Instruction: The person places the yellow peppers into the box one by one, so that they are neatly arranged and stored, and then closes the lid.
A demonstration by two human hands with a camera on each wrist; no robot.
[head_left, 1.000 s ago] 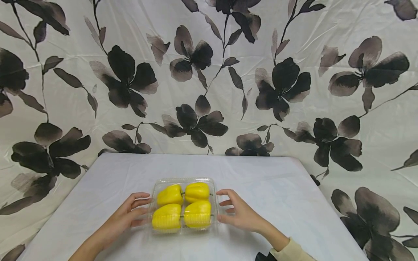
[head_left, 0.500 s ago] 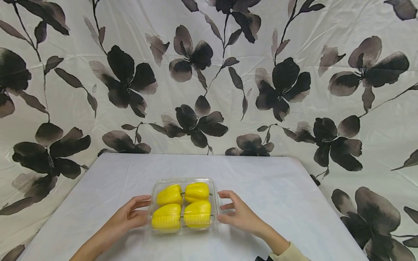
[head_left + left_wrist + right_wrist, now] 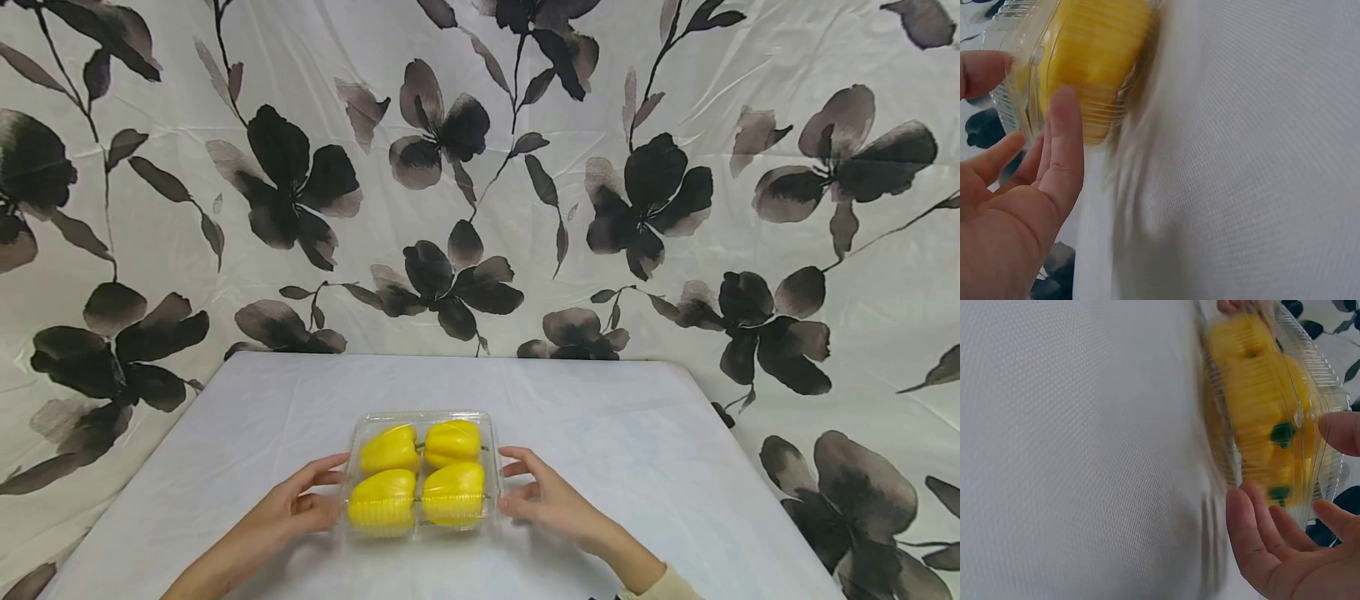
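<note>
A clear plastic clamshell box point(image 3: 420, 533) with a ribbed side stands on the white-covered table. Through its lid show several yellow bell peppers point(image 3: 453, 492), two of them with green stems in the right wrist view. My left hand point(image 3: 288, 504) is at the box's left side, its fingertips right at the wall and its fingers relaxed. Opposite it, my right hand point(image 3: 547, 500) has its fingertips at the right side. In the right wrist view the thumb point(image 3: 1341, 432) overlaps the rim, while the loosely bent fingers point(image 3: 1247, 519) lie low along the wall.
The table point(image 3: 600, 417) has a white cloth that reaches back to a hanging sheet point(image 3: 540, 317) printed with dark flowers. A pale cuff point(image 3: 660, 583) shows on the right arm at the bottom edge.
My left hand's fingers have shifted slightly and drawn closer together at the box's side. The right hand has come a little lower. The box stays almost where it was.
</note>
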